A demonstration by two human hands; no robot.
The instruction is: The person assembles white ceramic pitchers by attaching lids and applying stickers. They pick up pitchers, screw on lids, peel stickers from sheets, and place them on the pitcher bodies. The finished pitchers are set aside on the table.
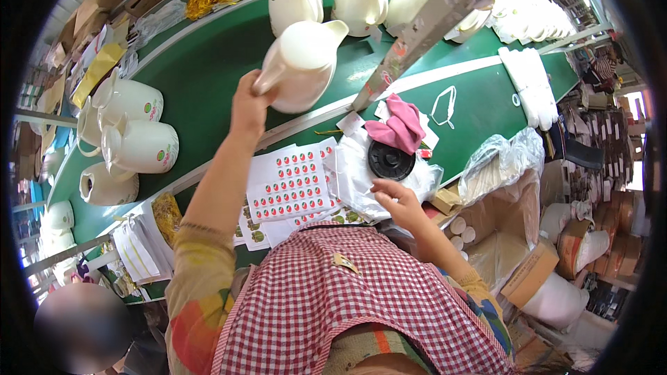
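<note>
My left hand (251, 104) is closed round the handle of a cream jug (300, 73), which tilts above the green table. The jug's spout points to the far right. My right hand (399, 203) hovers by a white plastic bag (354, 173), thumb and fingertips drawn together; whatever they pinch is too small to make out. Just beyond it, a round black lid (390, 160) lies on the bag, with a crumpled pink cloth (397, 125) behind. Between my arms lie sheets of red and green stickers (290, 184), close to my checked apron (333, 285).
More cream jugs (295, 0) line the far side of the green table (201, 76); several (142, 147) stand at left. A metal post (417, 31) slants across the far right. An open carton (511, 236) sits at right. Another person (87, 326), blurred, is at lower left.
</note>
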